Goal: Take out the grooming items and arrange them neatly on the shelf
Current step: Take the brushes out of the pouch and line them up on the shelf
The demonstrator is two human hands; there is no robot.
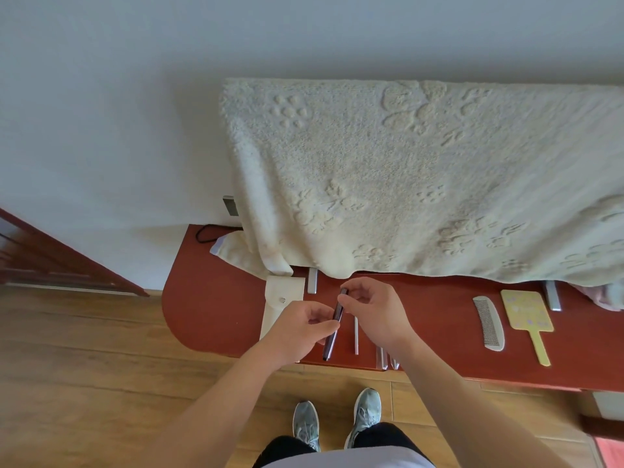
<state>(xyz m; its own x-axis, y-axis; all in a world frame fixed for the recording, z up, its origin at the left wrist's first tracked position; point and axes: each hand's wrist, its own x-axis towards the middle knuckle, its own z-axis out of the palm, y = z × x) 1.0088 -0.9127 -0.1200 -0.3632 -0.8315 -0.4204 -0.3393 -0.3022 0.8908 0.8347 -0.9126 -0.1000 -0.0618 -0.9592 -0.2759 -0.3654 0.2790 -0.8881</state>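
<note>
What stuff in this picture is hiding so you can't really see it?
All in the head view:
- Whatever stands under the towel: the towel covers it.
- The dark stick: the left hand and right hand hide its middle and top, so what it is stays unclear.
- The small metal tools at the shelf edge: the right forearm covers part of them.
- The pink thing: cut off by the right edge.

Above the middle of the red shelf (209,298), both hands hold one dark slender tool (328,347): the left hand (300,327) pinches its middle, and the right hand (371,312) pinches its far end. On the shelf lie a cream pouch (287,288), a thin metal tool (356,336) and, toward the shelf's right end, a grey comb (489,324) and a yellow hand mirror (528,319). A cream towel (405,180) hangs over the shelf's back.
</note>
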